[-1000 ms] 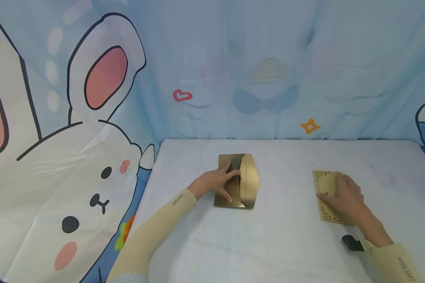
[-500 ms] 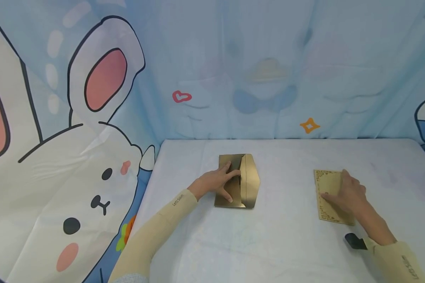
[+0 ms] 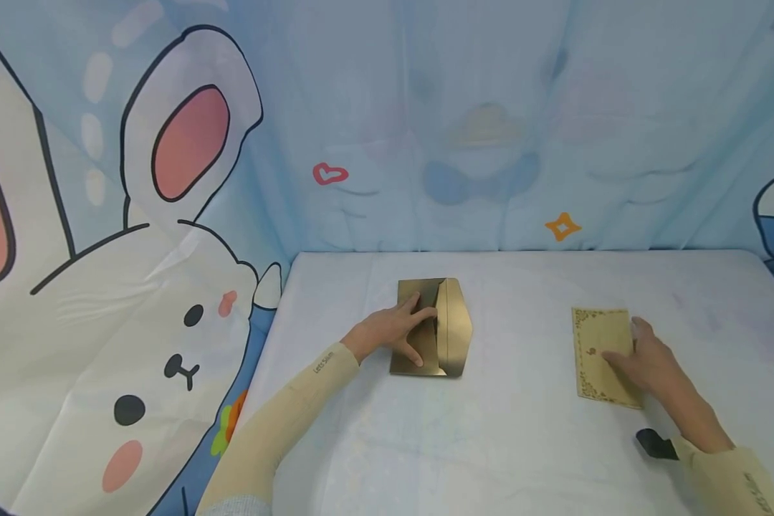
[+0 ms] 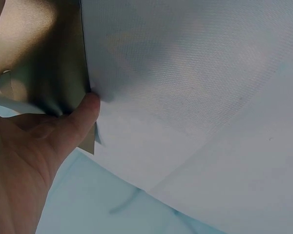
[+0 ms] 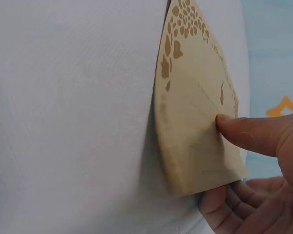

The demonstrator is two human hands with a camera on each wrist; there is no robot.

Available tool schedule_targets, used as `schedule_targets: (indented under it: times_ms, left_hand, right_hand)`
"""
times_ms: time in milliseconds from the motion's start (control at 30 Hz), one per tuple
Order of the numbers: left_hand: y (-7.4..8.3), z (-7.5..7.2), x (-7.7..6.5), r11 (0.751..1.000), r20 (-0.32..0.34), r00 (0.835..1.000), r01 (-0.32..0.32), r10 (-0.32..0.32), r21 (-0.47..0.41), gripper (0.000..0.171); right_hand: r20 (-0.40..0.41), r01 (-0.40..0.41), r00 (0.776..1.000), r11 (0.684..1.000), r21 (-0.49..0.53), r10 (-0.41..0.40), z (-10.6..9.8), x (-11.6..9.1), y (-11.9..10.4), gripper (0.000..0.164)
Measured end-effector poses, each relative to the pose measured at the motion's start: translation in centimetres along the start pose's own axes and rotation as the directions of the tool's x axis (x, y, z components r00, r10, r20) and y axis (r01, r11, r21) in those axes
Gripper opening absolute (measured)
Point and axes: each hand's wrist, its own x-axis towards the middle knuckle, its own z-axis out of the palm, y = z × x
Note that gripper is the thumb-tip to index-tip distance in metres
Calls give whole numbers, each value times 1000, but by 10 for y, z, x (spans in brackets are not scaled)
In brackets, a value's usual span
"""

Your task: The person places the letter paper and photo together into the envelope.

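A shiny gold envelope (image 3: pixel 454 333) lies on the left part of the table with its pointed flap folded out to the right. My left hand (image 3: pixel 390 333) rests on it, fingers spread; in the left wrist view a finger (image 4: pixel 78 119) reaches the envelope's edge. Farther right is a pale gold card (image 3: pixel 600 351) with a brown ornamental border. My right hand (image 3: pixel 654 365) pinches the card's right side. In the right wrist view the thumb (image 5: pixel 254 134) lies on the card's face, the other fingers go under its edge, and the card bows up there.
White cloth covers the table (image 3: pixel 509 444). A blue curtain (image 3: pixel 490 129) with printed shapes hangs along the back, and a cartoon rabbit print (image 3: pixel 148 322) fills the left side. A small black piece (image 3: pixel 656 444) sticks out by the right sleeve.
My right hand has slid rightward across the card to its right side, uncovering more of its face. The left hand and envelope stay where they were.
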Motion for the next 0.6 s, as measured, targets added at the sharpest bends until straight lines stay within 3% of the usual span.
schedule_targets:
  times_ms: [333, 600]
  left_hand:
    - [-1, -2, -1, 1000, 6, 1000, 9, -9, -5, 108]
    - [-1, 1, 0, 1000, 1, 1000, -6, 6, -4, 107]
  right_hand:
    - [-43, 44, 998, 999, -24, -44, -4, 2, 15, 72]
    - [39, -13, 999, 997, 81, 10, -5, 5, 33, 69]
